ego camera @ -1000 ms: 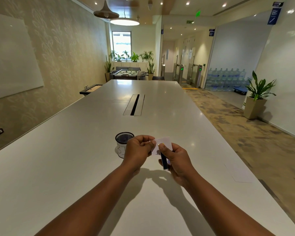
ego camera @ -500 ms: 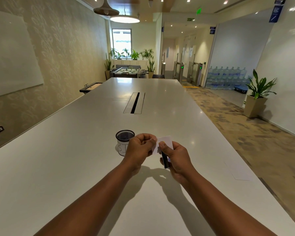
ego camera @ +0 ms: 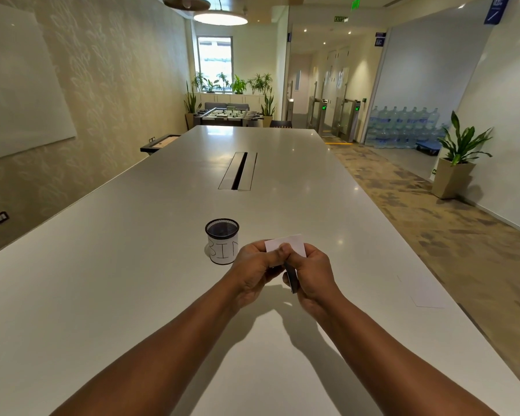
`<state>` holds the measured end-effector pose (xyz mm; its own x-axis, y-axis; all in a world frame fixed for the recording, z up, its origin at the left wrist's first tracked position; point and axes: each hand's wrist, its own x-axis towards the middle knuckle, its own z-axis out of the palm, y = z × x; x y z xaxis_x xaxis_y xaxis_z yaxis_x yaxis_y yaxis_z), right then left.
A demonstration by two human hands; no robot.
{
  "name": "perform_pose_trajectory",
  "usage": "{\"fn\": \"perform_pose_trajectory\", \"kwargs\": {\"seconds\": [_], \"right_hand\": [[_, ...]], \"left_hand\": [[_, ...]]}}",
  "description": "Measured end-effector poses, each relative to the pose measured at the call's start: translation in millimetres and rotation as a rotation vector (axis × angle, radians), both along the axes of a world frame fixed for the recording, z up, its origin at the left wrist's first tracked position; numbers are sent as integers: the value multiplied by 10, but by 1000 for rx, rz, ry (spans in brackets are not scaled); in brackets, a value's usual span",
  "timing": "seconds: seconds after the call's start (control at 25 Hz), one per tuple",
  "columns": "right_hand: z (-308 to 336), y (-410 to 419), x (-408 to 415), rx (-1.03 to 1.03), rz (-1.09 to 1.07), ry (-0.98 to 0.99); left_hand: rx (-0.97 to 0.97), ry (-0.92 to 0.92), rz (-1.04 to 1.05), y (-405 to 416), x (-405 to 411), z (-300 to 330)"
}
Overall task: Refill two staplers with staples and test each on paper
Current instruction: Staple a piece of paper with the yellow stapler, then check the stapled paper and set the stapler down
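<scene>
Both my hands are held together above the white table [ego camera: 132, 295]. My right hand [ego camera: 312, 273] grips a small dark stapler [ego camera: 291, 279], which stands nearly upright with most of it hidden in my palm. A small white slip of paper [ego camera: 291, 244] sticks up behind my fingers. My left hand [ego camera: 254, 265] pinches that paper at its left edge, thumb against the right thumb. Whether the paper sits inside the stapler's jaw is hidden.
A black mesh cup [ego camera: 222, 244] with a white label marked "BIN" stands just left of my hands. A white sheet [ego camera: 427, 291] lies near the table's right edge. A cable slot [ego camera: 239, 171] runs down the table's middle.
My hands have drawn closer together, the thumbs now touching over the paper. The paper and the stapler stay held in about the same place.
</scene>
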<state>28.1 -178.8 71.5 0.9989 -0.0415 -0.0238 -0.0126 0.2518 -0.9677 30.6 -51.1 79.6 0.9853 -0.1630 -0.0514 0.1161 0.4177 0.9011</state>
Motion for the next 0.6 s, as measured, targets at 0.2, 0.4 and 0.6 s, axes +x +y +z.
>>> {"fn": "perform_pose_trajectory", "kwargs": {"seconds": [0.2, 0.4, 0.6], "right_hand": [[-10, -17, 35, 8, 42, -2], [21, -126, 66, -3, 199, 10], [-39, -337, 151, -87, 142, 72]], "left_hand": [[-70, 49, 9, -14, 2, -35], [-43, 104, 71, -17, 102, -109], [-23, 187, 213, 7, 276, -167]]}}
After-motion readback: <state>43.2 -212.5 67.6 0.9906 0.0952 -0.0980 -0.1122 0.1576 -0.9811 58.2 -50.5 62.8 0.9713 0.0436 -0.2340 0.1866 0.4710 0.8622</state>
